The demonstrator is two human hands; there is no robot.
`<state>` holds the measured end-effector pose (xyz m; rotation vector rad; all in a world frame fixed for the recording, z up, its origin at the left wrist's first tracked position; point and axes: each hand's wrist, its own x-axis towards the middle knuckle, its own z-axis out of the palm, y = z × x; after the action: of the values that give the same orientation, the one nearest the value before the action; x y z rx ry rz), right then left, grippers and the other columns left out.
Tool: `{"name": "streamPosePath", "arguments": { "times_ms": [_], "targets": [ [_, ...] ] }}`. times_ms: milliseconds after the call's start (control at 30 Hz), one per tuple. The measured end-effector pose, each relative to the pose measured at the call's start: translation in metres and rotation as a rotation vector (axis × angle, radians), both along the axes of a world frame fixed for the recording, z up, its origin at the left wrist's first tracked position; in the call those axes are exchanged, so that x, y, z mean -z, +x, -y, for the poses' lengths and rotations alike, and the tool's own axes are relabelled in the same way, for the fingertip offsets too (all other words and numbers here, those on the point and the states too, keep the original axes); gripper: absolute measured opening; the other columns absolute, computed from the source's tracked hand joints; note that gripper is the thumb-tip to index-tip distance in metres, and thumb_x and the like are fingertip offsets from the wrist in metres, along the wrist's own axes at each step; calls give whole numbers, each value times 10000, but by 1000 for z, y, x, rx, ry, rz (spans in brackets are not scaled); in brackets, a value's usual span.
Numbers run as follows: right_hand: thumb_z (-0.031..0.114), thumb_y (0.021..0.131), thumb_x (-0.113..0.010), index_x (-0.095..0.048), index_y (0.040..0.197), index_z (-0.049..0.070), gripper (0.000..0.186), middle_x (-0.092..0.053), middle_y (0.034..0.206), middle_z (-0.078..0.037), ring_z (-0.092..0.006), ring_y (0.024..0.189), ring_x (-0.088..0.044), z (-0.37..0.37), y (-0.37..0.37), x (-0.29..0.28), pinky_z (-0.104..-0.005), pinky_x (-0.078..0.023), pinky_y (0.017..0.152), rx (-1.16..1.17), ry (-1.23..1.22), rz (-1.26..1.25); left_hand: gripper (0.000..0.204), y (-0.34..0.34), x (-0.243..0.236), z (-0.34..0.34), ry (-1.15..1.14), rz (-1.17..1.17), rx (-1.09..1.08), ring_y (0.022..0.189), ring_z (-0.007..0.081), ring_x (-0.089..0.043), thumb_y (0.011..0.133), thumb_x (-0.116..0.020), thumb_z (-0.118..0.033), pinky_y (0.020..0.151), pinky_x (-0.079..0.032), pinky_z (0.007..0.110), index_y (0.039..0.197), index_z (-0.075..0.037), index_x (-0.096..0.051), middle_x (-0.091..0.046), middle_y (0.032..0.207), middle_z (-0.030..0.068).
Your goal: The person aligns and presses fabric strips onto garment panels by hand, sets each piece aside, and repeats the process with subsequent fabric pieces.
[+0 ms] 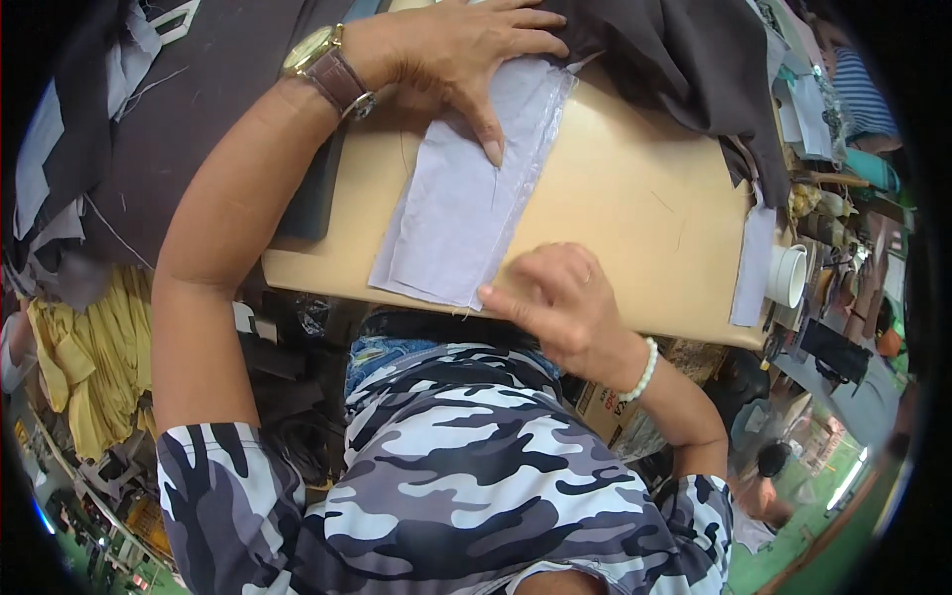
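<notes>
A pale grey-lavender cloth piece, looking like layered pocket lining, lies lengthwise on the tan table. A shiny strip runs along its right side, and loose threads hang at its lower corner. My left hand, fingers spread, rests flat over the cloth's upper end, the thumb pointing down onto it. At the lower right corner, my right hand touches the cloth edge with one outstretched digit; its other fingers are curled and slightly blurred, with nothing seen in them. Dark brown fabric is bunched by the cloth's upper end.
More dark fabric covers the left side. A pale strip of cloth hangs at the table's right edge beside a white roll. Yellow cloth hangs at the lower left. A cardboard box stands below the table.
</notes>
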<state>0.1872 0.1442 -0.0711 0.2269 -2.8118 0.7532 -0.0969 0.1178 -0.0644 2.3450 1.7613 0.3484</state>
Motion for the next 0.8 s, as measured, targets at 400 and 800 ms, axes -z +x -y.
{"name": "streamPosePath", "arguments": {
  "times_ms": [400, 800],
  "targets": [
    [80, 742, -538, -614, 1087, 9, 360, -543, 1042, -127, -264, 921, -541, -10, -34, 3, -343, -439, 746, 247, 253, -10, 1146, 3, -7, -1, -77, -22, -42, 1371, 389, -182, 479, -786, -635, 1071, -166, 604, 1342, -4, -374, -274, 1449, 233],
    [85, 733, -547, -628, 1054, 45, 334, -528, 1119, -168, -321, 982, -521, 17, -12, -12, -434, -404, 829, 137, -125, 74, 1123, 0, 6, 1, 1, 9, -14, 1360, 394, -199, 487, -808, -599, 1092, -246, 481, 1341, -5, -383, -289, 1430, 256]
  ]
}}
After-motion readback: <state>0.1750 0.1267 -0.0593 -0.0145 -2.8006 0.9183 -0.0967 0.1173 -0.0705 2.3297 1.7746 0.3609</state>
